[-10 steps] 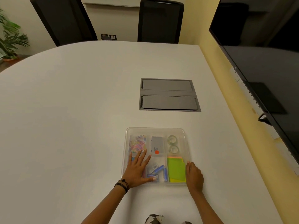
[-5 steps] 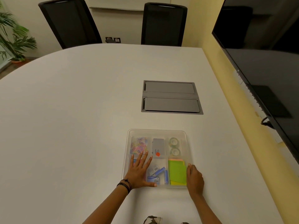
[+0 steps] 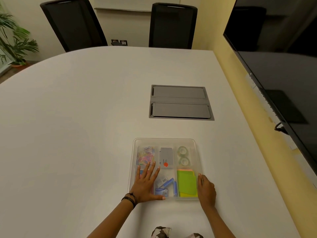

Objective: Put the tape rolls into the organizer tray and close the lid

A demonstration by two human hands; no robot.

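Note:
A clear organizer tray (image 3: 197,152) lies on the white table near me, with its transparent lid lying flat over it. Two tape rolls (image 3: 183,155) sit one behind the other in the far right compartment, seen through the lid. My left hand (image 3: 145,183) lies flat on the lid's near left part, fingers spread. My right hand (image 3: 206,189) rests against the tray's near right edge, fingers curled at the rim.
Other compartments hold coloured paper clips (image 3: 145,155), a grey box (image 3: 166,158), blue items (image 3: 167,186) and green sticky notes (image 3: 187,185). A grey cable hatch (image 3: 181,102) sits farther back. A large dark screen (image 3: 281,69) lines the right wall. Two black chairs (image 3: 172,24) stand behind the table.
Both hands stay in the same place on the tray. Only the camera view has shifted slightly.

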